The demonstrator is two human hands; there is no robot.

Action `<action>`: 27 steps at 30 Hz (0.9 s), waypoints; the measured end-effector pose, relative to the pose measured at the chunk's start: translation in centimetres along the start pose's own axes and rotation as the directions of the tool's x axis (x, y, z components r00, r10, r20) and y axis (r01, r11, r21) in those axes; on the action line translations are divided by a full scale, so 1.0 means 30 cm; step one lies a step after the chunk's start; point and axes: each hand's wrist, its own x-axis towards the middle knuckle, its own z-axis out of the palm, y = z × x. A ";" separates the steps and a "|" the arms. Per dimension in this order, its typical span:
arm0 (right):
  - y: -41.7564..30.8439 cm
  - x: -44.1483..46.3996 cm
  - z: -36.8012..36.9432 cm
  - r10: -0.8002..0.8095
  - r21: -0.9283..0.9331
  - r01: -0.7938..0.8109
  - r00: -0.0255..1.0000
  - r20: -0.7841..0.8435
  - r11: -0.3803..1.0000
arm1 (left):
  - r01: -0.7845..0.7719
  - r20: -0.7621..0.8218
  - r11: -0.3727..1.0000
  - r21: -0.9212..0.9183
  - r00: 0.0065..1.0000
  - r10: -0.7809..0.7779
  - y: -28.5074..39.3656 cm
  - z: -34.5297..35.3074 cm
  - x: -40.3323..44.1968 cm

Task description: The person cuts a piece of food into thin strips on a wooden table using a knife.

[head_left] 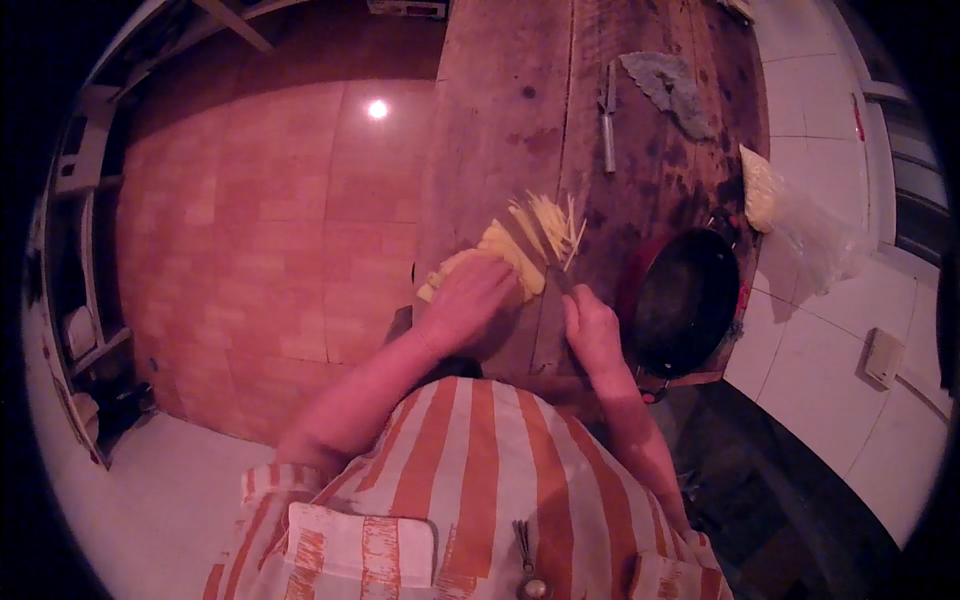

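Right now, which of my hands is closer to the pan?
Your right. That hand, on the knife, is just left of the pan, with a gap between. Your left hand is farther left, resting on the yellow food.

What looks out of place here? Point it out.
Dark blotches, old stains or damp, mottle the otherwise lighter wooden table near the crumpled cloth; the plastic bag juts past its edge.

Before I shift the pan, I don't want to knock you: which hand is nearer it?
The right hand, holding the knife; the left hand, on the yellow food, is farther off.
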 end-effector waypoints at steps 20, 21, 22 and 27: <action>-0.066 -0.007 -0.031 -0.075 -0.105 0.090 0.987 0.141 0.990 | 0.152 -0.111 0.976 0.154 0.985 -0.136 -0.028 0.100 0.047; -0.067 -0.007 -0.033 -0.066 -0.124 0.087 0.985 0.162 0.988 | 0.159 -0.111 0.976 0.152 0.984 -0.143 -0.031 0.104 0.042; -0.068 -0.006 -0.033 -0.056 -0.144 0.083 0.982 0.181 0.986 | 0.152 -0.121 0.977 0.149 0.983 -0.135 -0.034 0.108 0.039; -0.065 0.011 -0.042 -0.049 -0.142 0.083 0.972 0.232 0.986 | 0.161 -0.111 0.976 0.148 0.983 -0.146 -0.030 0.108 0.042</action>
